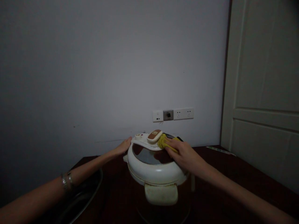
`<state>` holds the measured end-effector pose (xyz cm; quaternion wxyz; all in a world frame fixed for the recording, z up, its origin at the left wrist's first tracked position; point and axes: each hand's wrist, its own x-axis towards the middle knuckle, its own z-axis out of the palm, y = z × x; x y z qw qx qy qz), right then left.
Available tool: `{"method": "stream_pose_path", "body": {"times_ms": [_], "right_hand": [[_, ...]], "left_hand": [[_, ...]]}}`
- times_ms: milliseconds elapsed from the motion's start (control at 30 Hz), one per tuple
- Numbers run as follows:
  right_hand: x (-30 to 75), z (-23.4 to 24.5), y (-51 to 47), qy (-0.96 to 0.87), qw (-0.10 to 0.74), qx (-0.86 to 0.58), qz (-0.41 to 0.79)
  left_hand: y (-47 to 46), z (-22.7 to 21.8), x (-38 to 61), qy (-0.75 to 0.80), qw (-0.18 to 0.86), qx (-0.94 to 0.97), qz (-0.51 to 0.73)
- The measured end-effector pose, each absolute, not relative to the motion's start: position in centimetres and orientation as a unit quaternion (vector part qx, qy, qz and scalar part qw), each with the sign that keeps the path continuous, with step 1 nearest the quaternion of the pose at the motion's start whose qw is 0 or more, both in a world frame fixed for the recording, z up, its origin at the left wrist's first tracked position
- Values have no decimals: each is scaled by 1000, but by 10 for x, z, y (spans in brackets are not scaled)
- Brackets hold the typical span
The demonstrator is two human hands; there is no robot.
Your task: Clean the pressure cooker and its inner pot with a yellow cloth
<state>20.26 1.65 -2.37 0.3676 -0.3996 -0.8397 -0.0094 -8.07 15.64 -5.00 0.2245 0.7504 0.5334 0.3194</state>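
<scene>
A white electric pressure cooker (154,170) with a rounded lid stands in front of me. On top of the lid are a brown-and-cream handle (154,136) and a small white valve knob (138,136). My right hand (181,152) is closed on a yellow cloth (166,143), pressing it to the lid just right of the handle. At the lid's far left edge, my left hand (125,145) is against the cooker; its fingers are mostly hidden, so their grip cannot be made out. The cooker's lower body is lost in shadow.
A dark red-brown table (215,161) bears the cooker. To the left, under my left forearm, is a large basin (99,182) with a metallic rim. Wall sockets (183,114) sit behind the cooker. A thin patterned strip (220,150) lies at back right, near a white panelled door (263,93).
</scene>
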Motion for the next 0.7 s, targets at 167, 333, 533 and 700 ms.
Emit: {"method": "stream_pose_path", "body": {"times_ms": [167, 333, 533, 700], "right_hand": [[174, -37, -26, -846, 324, -405, -126], [144, -23, -32, -892, 277, -349, -71], [149, -5, -14, -808, 458, -324, 182], [200, -18, -12, -658, 618, -363, 232]], "left_hand": [[143, -25, -77, 546, 110, 741, 375], [84, 12, -64, 363, -38, 774, 517], [3, 2, -33, 180, -161, 878, 414], [-12, -14, -11, 253, -102, 922, 276]]}}
